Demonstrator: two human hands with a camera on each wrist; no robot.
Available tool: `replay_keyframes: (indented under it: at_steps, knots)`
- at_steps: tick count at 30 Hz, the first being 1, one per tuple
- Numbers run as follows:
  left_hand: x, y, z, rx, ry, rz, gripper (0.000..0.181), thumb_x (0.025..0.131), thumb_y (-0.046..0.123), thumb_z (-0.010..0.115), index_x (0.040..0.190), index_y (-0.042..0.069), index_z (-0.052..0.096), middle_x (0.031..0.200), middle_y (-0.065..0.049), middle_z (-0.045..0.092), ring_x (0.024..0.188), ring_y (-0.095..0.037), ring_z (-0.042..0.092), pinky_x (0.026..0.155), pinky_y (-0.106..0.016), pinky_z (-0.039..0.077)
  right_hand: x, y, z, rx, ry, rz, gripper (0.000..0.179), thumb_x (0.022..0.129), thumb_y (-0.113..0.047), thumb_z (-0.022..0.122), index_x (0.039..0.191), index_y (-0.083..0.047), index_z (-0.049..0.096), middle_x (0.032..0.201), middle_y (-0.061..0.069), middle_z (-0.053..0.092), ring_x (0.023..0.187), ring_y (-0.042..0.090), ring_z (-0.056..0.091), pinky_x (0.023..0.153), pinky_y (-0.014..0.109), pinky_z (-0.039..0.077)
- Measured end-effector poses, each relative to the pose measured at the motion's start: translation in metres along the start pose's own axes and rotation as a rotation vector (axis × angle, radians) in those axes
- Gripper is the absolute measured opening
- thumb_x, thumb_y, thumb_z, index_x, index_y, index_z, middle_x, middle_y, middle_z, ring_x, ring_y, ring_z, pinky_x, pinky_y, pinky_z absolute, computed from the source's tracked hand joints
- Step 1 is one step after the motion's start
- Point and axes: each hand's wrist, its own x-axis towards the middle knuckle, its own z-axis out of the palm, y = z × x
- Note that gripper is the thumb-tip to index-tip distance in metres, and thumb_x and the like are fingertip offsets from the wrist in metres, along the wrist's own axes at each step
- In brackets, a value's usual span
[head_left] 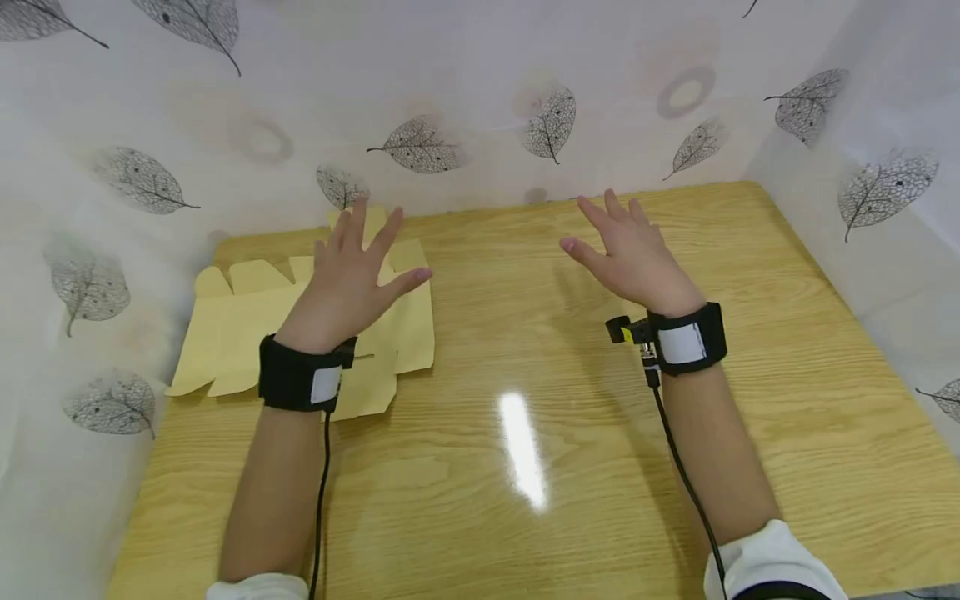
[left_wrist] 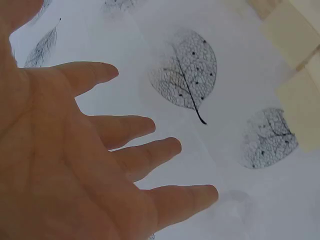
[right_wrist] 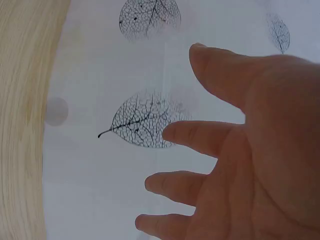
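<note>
My left hand [head_left: 341,283] is spread with straight fingers above flat yellow cardboard pieces [head_left: 243,321] on the table's left side. In the left wrist view the left palm [left_wrist: 60,160] faces the camera, holding nothing, and parts of the cardboard [left_wrist: 300,105] show at the right edge. Over the right half of the table, my right hand [head_left: 637,254] is held up with fingers apart and nothing in it. The right wrist view shows that palm [right_wrist: 270,165] bare too. The cardboard has cut flaps and slots; part of it is hidden under the left hand and wrist.
The wooden table [head_left: 480,333] meets a white leaf-print sheet [head_left: 480,100] at its back and sides. Each wrist wears a black strap [head_left: 688,337] with a camera, and a black cable [head_left: 686,475] runs back along each forearm. A bright reflection lies mid-table.
</note>
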Motion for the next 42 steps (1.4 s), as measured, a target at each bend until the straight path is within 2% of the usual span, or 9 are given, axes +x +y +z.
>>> replay_keyframes:
  at_steps: [9,13,16,26,31,35,37,40,42]
  knots:
    - [0.023,-0.100,-0.001,-0.037,-0.148,-0.211,0.068,0.113,0.045,0.040,0.169,0.012,0.019,0.171,-0.036,0.004,0.157,-0.061,0.002,0.119,-0.085,-0.003,0.005,-0.077,0.084,-0.085,-0.053,-0.426,0.058,0.109,-0.041,0.056,0.158,-0.011,0.046,0.160,0.017,0.051,0.149,0.037,0.049,0.127,0.054,0.035]
    - [0.022,-0.142,0.003,-0.077,-0.223,-0.311,0.065,0.114,0.034,0.037,0.170,0.012,0.012,0.170,-0.038,0.000,0.154,-0.066,0.000,0.119,-0.084,0.007,-0.008,-0.123,0.139,-0.202,-0.163,-0.677,0.058,0.109,-0.047,0.051,0.160,-0.018,0.045,0.165,0.013,0.045,0.152,0.035,0.045,0.128,0.052,0.035]
    - [0.022,-0.157,0.006,-0.089,-0.238,-0.322,0.067,0.114,0.032,0.038,0.170,0.012,0.008,0.169,-0.040,0.000,0.151,-0.069,0.002,0.121,-0.080,0.013,-0.019,-0.145,0.169,-0.265,-0.252,-0.794,0.061,0.110,-0.054,0.043,0.164,-0.026,0.038,0.172,0.008,0.034,0.158,0.036,0.035,0.129,0.052,0.032]
    - [0.025,-0.161,0.009,-0.086,-0.223,-0.312,0.068,0.114,0.036,0.037,0.170,0.012,0.008,0.170,-0.039,0.004,0.151,-0.070,0.004,0.121,-0.081,0.013,-0.024,-0.155,0.181,-0.249,-0.423,-0.742,0.063,0.109,-0.060,0.041,0.163,-0.027,0.041,0.163,0.000,0.050,0.155,0.030,0.042,0.133,0.050,0.026]
    - [0.031,-0.149,0.015,-0.100,-0.217,-0.335,0.070,0.113,0.043,0.039,0.170,0.016,0.009,0.170,-0.038,-0.003,0.150,-0.072,0.001,0.115,-0.086,0.018,-0.015,-0.138,0.162,-0.176,-0.421,-0.643,0.063,0.110,-0.059,0.039,0.157,-0.019,0.050,0.130,0.000,0.076,0.130,0.021,0.066,0.122,0.041,0.043]
    - [0.038,-0.128,0.022,-0.028,-0.211,-0.279,0.069,0.112,0.042,0.041,0.165,0.000,0.025,0.166,-0.042,0.012,0.151,-0.069,0.004,0.117,-0.083,0.020,-0.006,-0.117,0.143,-0.116,-0.428,-0.517,0.062,0.110,-0.057,0.041,0.153,-0.015,0.055,0.108,0.003,0.081,0.105,0.019,0.076,0.119,0.042,0.048]
    - [0.038,-0.114,0.024,0.022,-0.192,-0.237,0.062,0.112,0.040,0.044,0.148,-0.010,0.046,0.156,-0.045,0.031,0.146,-0.067,0.023,0.115,-0.079,0.030,-0.003,-0.107,0.132,-0.114,-0.421,-0.460,0.061,0.110,-0.056,0.043,0.153,-0.015,0.055,0.118,0.005,0.080,0.109,0.022,0.076,0.119,0.044,0.047]
    - [0.037,-0.094,0.027,0.063,-0.158,-0.195,0.053,0.111,0.039,0.047,0.097,-0.010,0.061,0.111,-0.035,0.060,0.102,-0.050,0.059,0.087,-0.060,0.054,0.001,-0.091,0.115,-0.125,-0.412,-0.372,0.061,0.110,-0.055,0.045,0.154,-0.013,0.054,0.137,0.010,0.072,0.122,0.029,0.072,0.117,0.046,0.050]
    - [0.035,-0.081,0.028,0.060,-0.146,-0.176,0.053,0.111,0.038,0.048,0.074,0.000,0.051,0.080,-0.018,0.054,0.070,-0.031,0.053,0.065,-0.044,0.050,0.004,-0.079,0.106,-0.132,-0.403,-0.324,0.061,0.111,-0.053,0.044,0.156,-0.013,0.051,0.146,0.010,0.066,0.130,0.031,0.067,0.115,0.048,0.051]
